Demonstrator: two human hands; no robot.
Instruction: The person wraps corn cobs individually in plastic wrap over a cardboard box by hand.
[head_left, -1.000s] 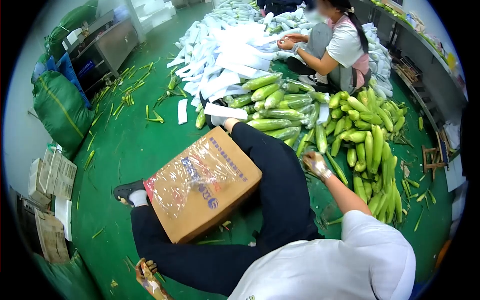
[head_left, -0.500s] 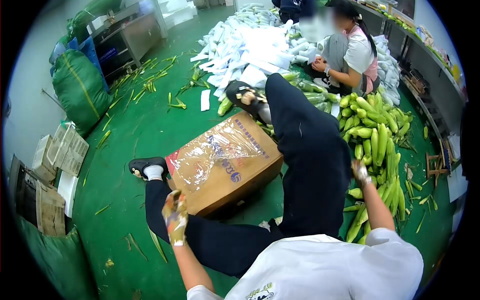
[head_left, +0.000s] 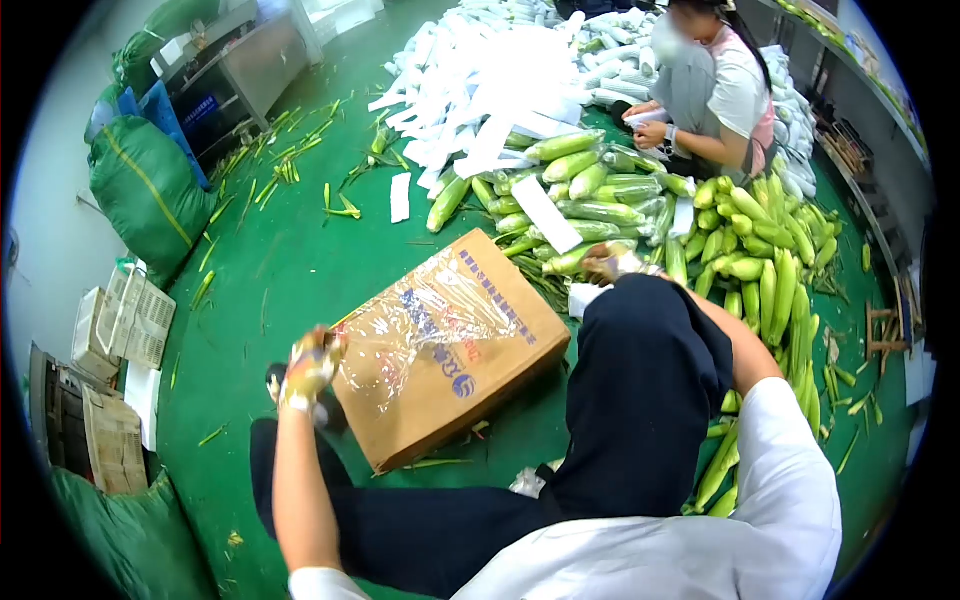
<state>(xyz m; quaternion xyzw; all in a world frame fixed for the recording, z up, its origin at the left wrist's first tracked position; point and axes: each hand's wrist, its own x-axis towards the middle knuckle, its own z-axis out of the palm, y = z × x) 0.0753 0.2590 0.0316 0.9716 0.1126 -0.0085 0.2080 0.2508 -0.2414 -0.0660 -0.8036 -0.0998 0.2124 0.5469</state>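
The wearer sits on the green floor [head_left: 240,375], left leg in dark trousers [head_left: 440,525] bent outward, right knee raised. Scraps of leaf lie about on the smooth, slightly shiny surface. The left hand [head_left: 315,362], in a patterned glove, is at the left edge of a carton [head_left: 450,355], fingers partly curled; whether it grips anything I cannot tell. The carton rests on the floor in front of the wearer, blue print and glossy clear film on its upper face. Beyond the raised knee the right hand [head_left: 612,265], also gloved, is bent over the near edge of some bagged corn [head_left: 610,215]; its hold and opening cannot be made out. To the right, bare green corn [head_left: 768,290] is heaped on the floor.

At the left wall are a green sack [head_left: 140,530], pale plastic crates [head_left: 140,330] and, farther back, a bulging green sack [head_left: 150,190]. Husk scraps [head_left: 343,205] trail toward a metal cabinet [head_left: 265,70]. Past the bagged corn spreads a bright heap of white wrapping [head_left: 500,80]; right of it another person [head_left: 740,105] crouches, with something white at the hands. Shelving [head_left: 870,85] runs along the right wall.
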